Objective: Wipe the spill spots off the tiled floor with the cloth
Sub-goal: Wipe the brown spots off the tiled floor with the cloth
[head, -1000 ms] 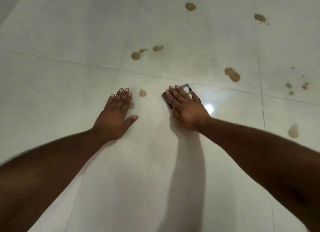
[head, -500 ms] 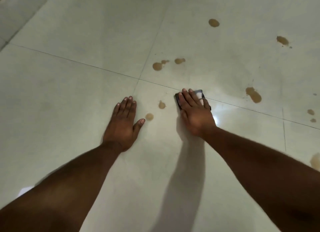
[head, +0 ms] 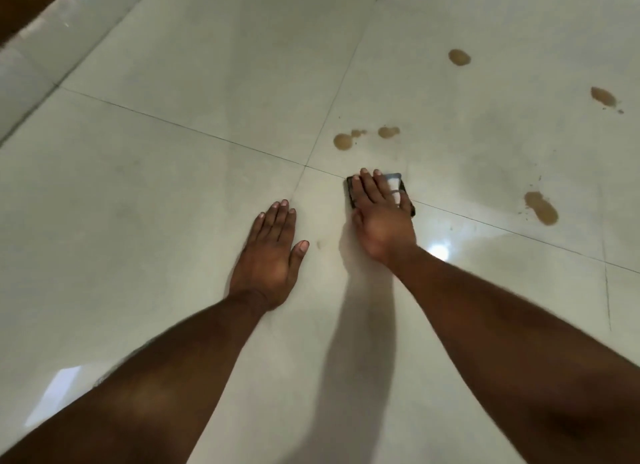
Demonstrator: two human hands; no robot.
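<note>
Both small spots that lay between the hands half a second ago are gone; only a faint smear [head: 320, 244] shows beside the left thumb, and the cloth has shifted slightly toward the tile joint. Right hand [head: 381, 218] lies flat on the cloth [head: 398, 183], fingers straight and together, pressing it to the floor [head: 173, 186]; no curl round the cloth is visible. Cloth is small and dark-edged with a pale patch showing past the fingertips, and it sits across the grout line [head: 207, 136] just right of where four tiles meet. Left hand [head: 270, 256] rests palm down on the floor, fingers straight and close, thumb spread to the right, holding nothing. The hands are near each other but apart. Remaining brown spots: a cluster of three [head: 363, 136] just beyond the cloth on the far tile, not touching it; one elongated spot [head: 542, 209] well to the right of the cloth; one round spot [head: 459, 57] farther off; one more [head: 603, 96] toward the far right with a tiny speck beside it. A bright glare [head: 438, 250] lies on the tile just right of the right wrist. A shadow [head: 360, 342] runs between the forearms. A pale skirting [head: 41, 48] borders the floor at upper left.
</note>
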